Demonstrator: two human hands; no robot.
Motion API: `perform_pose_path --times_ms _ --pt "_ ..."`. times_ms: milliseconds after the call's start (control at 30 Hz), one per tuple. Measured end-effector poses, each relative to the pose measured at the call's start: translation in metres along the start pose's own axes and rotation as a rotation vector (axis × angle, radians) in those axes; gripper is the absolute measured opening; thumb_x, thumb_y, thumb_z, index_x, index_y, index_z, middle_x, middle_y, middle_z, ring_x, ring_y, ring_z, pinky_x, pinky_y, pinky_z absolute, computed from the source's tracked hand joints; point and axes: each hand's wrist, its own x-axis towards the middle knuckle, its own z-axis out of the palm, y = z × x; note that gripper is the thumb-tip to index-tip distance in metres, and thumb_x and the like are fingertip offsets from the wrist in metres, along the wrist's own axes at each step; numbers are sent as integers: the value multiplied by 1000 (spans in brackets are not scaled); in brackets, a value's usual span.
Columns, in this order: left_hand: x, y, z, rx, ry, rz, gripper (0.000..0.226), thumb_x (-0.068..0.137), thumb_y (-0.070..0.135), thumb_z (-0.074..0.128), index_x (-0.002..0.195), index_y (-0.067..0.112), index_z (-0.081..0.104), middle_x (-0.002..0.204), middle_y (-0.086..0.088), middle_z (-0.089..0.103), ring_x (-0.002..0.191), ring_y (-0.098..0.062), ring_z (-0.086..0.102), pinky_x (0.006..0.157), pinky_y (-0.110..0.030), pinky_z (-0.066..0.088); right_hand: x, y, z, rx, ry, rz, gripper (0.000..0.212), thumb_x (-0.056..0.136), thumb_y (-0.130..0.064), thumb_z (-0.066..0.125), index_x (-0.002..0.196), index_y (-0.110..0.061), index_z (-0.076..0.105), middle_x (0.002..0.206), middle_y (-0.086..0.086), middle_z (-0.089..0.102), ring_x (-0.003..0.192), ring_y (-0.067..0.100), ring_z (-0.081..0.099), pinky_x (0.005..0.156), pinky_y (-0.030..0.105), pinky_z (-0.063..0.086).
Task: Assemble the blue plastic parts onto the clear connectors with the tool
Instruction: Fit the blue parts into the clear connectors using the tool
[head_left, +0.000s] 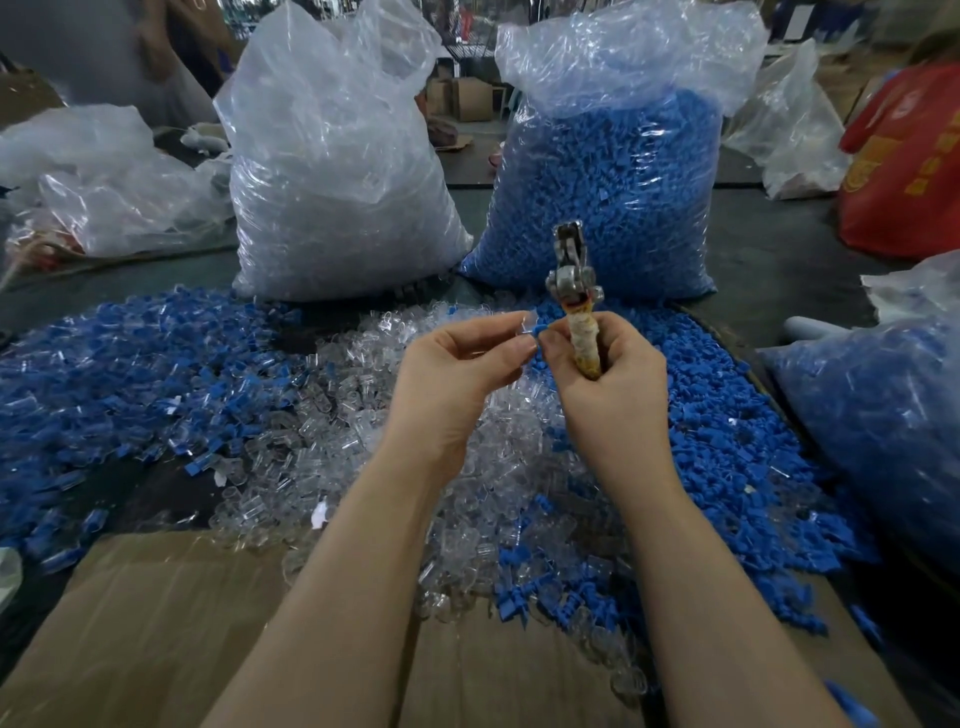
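The tool (571, 291) stands almost upright in the right hand (605, 384). Its handle is wrapped in yellowish tape, and its grey metal head rises above the fingers. The left hand (457, 364) pinches a clear connector (522, 325) between thumb and fingers, and a blue part (540, 328) sits just beside it, at the tips of both hands. Below the hands, loose clear connectors (363, 441) lie in a heap in the middle of the table. Loose blue parts (727, 441) are spread to the right of this heap. More blue pieces (130, 374), mixed with clear ones, cover the left side.
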Motion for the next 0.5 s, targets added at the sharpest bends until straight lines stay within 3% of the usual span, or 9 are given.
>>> perform_pose_path --times_ms 133,500 --pt "0 0 0 48 19 40 27 82 0 72 109 0 72 101 -15 74 80 -8 67 71 -16 53 0 -1 1 -4 -13 8 13 92 -22 65 86 -11 64 63 -5 56 53 2 44 50 16 38" --pt "0 -2 -1 147 73 92 26 83 4 74 109 5 74 97 -6 76 88 -12 71 79 -21 57 -1 -3 0 -39 -75 3 8 93 -18 64 87 -12 65 56 -11 52 50 1 42 48 13 33"
